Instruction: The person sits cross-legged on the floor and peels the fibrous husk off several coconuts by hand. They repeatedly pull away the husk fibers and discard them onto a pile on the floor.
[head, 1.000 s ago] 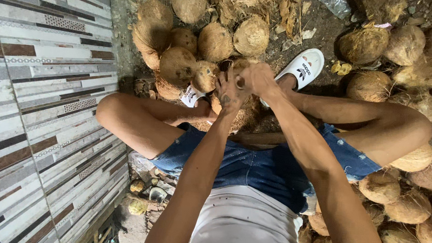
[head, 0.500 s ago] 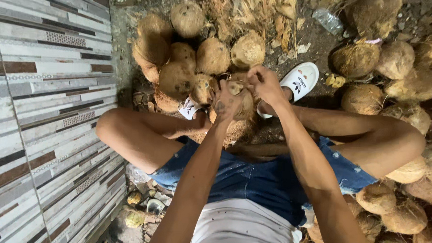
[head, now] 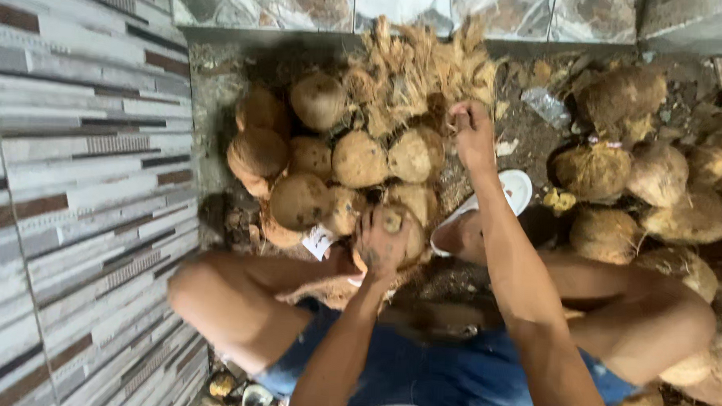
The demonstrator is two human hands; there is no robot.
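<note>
Brown husked coconut (head: 396,228) sits in your left hand (head: 381,248), fingers wrapped over its near side, gripping it just above your lap. It's low centre in the head view, between your bent knees, touching the front edge of the coconut pile (head: 330,158). Your right hand (head: 473,135) is raised further out, arm stretched over your right foot, fingers pinched closed near a scrap of husk fibre (head: 457,118); too small to tell if it's actually held or just next to the fingertips. Right hand hovers at the right edge of the heap of torn husk (head: 418,69) that lies against the tiled back wall (head: 464,10). White shoe (head: 512,192) on your right foot shows just under that forearm, on dirt floor. Second shoe, white, barely visible by the left hand, mostly hidden. More unhusked, rougher coconuts (head: 658,181) stacked on your right side, well apart from the held one. Striped grey and brown tiles (head: 74,177) run down the left. You're seated, blue denim shorts (head: 435,366), legs splayed around the work
</note>
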